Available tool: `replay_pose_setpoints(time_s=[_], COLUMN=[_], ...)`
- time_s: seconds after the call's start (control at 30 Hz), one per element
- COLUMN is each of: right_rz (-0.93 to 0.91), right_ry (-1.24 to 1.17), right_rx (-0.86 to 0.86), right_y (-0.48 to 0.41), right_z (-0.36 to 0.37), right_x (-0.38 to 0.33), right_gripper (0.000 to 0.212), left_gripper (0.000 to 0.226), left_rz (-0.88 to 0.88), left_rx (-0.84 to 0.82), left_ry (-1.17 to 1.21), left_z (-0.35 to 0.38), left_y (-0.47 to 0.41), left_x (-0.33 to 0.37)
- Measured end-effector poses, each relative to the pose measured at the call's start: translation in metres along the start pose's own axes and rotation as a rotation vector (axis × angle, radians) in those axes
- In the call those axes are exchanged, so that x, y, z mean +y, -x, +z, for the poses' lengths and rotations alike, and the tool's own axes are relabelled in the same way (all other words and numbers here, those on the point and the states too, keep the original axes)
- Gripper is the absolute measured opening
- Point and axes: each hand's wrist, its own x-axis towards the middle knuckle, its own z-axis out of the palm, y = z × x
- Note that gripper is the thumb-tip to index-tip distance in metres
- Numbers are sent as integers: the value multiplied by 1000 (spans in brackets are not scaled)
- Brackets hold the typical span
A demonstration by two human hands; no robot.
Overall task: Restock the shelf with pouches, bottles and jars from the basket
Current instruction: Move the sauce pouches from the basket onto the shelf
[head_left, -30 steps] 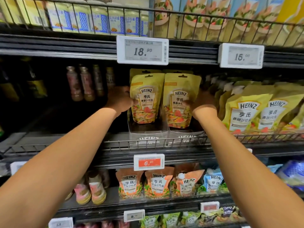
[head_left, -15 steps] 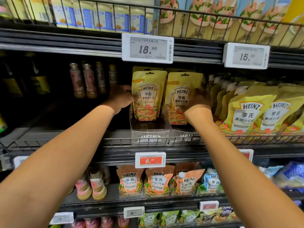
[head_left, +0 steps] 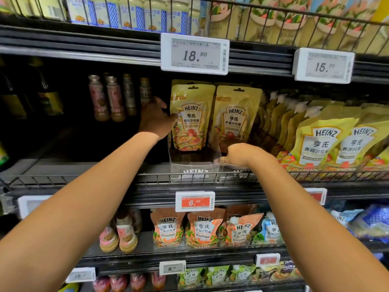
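Head view: left hand [head_left: 155, 120], right hand [head_left: 234, 153] reach two front pouches [head_left: 192, 118].

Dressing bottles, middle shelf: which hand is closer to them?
Left. The left hand is just right of the dressing bottles, at the left yellow pouch; the right hand is lower, by the right yellow pouch.

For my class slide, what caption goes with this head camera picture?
Left hand touches a yellow Heinz pouch; right hand reaches low by the next pouch.
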Motion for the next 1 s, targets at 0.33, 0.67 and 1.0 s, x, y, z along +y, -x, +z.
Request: replay_pose_setpoints(time_s=[0.33,0.67,1.0], right_rz=[45,-72,-331], right_ry=[-62,-545,-817], right_rx=[18,733,822], right_y=[9,49,129], right_z=[-4,-2,20], right_x=[-1,2,40], right_gripper=[61,20,7], left_gripper=[4,17,5], left_rz=[212,208,346], left_rx=[-164,-262,-281], left_ry=[-176,24,188], left_z=[2,2,33], left_y=[26,55,112], left_x=[21,39,80])
